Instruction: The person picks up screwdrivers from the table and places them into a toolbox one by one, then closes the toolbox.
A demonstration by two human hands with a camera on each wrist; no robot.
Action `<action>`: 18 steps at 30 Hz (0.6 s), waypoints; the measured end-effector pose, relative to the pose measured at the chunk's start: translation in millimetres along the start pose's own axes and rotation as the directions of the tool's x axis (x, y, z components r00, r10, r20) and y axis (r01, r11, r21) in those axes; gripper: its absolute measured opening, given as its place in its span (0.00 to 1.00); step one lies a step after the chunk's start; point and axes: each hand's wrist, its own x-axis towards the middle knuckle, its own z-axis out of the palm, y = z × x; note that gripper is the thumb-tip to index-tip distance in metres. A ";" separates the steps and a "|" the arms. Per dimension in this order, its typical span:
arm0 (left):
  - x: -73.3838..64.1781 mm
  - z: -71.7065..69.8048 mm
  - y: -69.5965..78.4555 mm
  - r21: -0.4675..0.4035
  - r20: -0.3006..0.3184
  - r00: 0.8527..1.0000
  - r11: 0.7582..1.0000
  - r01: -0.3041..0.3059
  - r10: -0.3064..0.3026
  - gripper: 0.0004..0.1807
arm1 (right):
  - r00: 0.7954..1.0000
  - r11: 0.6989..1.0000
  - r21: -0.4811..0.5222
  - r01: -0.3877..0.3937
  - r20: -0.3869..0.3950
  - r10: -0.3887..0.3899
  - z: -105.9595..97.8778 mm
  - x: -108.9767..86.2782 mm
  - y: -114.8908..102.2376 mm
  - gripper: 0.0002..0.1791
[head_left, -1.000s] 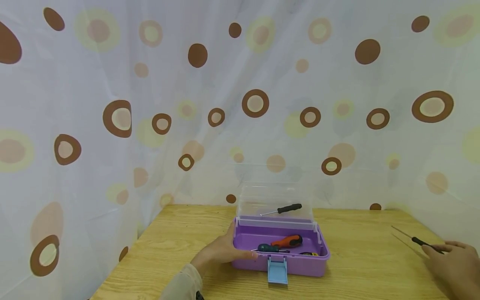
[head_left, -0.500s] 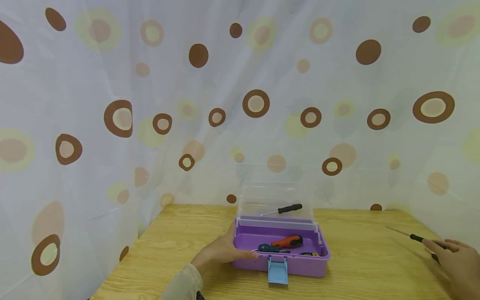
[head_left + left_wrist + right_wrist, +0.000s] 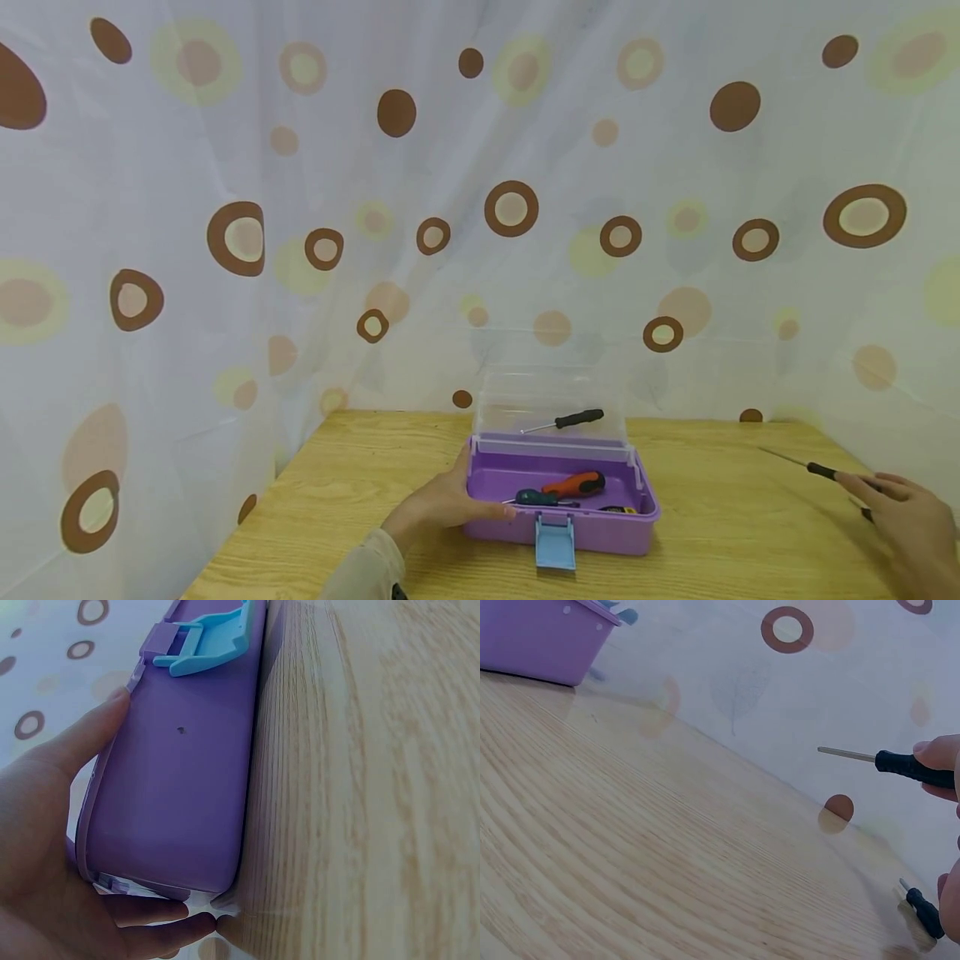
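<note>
A purple toolbox [image 3: 495, 528] with its clear lid raised stands on the table. My left hand [image 3: 442, 500] grips its left end, thumb along the front rim and fingers around the side, as the left wrist view shows. Inside lie an orange-and-black screwdriver [image 3: 576, 484], a dark green-handled screwdriver [image 3: 536, 497] and a partly hidden black-and-yellow item [image 3: 618, 509]. Far to the right, my right hand [image 3: 911, 517] pinches a black-handled screwdriver [image 3: 896, 763] above the table, its shaft pointing left. Below that hand, a second black-handled screwdriver [image 3: 928, 915] lies on the wood.
The light blue latch [image 3: 555, 546] hangs down at the box's front. Another black screwdriver [image 3: 577, 418] rests on the clear lid [image 3: 551, 387]. A dotted curtain [image 3: 450, 150] closes off the back and sides of the wooden table [image 3: 735, 517].
My right hand has raised the screwdriver slightly and brought it a little left. The second screwdriver has come into view beneath that hand. My left hand and the toolbox stay put.
</note>
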 end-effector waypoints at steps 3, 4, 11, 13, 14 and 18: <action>0.1 0.6 -0.5 -0.009 0.000 1.000 1.000 0.014 -0.014 0.73 | 1.000 0.999 -0.030 -0.017 0.007 0.018 2.0 2.8 -4.6 0.42; 0.0 0.9 -0.9 -0.012 0.000 1.000 1.000 0.015 -0.015 0.74 | 1.000 0.999 -0.034 -0.010 0.008 0.010 2.7 3.2 -5.5 0.42; 0.4 0.7 -1.0 -0.017 -0.004 1.000 1.000 0.010 -0.010 0.73 | 0.998 1.000 0.021 0.015 0.055 -0.016 8.2 7.3 -7.9 0.49; 0.4 0.7 -0.9 -0.013 -0.007 1.000 1.000 0.014 -0.014 0.73 | 0.998 0.999 0.037 0.010 0.063 -0.012 8.3 7.7 -8.6 0.50; 0.5 0.8 -1.2 -0.015 -0.008 1.000 1.000 0.013 -0.013 0.73 | 0.998 0.999 0.049 0.009 0.065 -0.012 8.3 7.1 -9.0 0.50; 0.9 0.6 -1.9 -0.015 -0.004 1.000 1.000 0.002 -0.002 0.73 | 0.997 0.990 0.139 0.008 0.079 -0.019 6.6 4.3 -9.8 0.36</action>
